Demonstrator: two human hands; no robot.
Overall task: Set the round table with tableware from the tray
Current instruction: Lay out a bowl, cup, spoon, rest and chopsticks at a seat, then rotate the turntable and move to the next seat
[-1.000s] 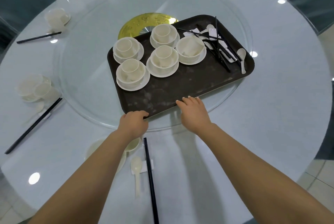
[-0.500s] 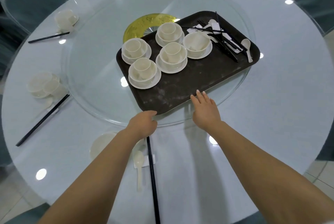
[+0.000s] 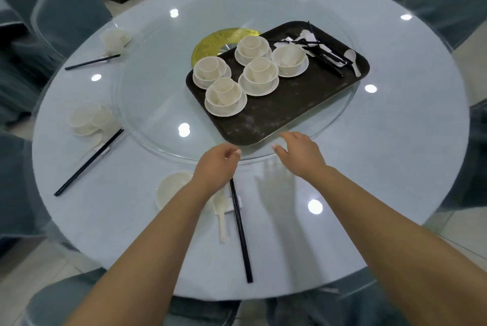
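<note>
Dark tray (image 3: 290, 112) of stacked cups and bowls (image 3: 225, 96) sits on the glass turntable (image 3: 147, 104); just off its near edge, left hand (image 3: 217, 165) loosely curled, right hand (image 3: 303, 153) spread, both holding nothing.

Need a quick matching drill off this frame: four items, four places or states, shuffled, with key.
Items:
1. tray
2. gold disc
3. loose spoon
4. nearest chopsticks

Places or states:
A. on the table's outer ring, beside a white spoon
B. partly hidden behind the tray
C. on the glass turntable
D. at the tray's right end

Pairs: 1-C, 2-B, 3-D, 4-A
</note>
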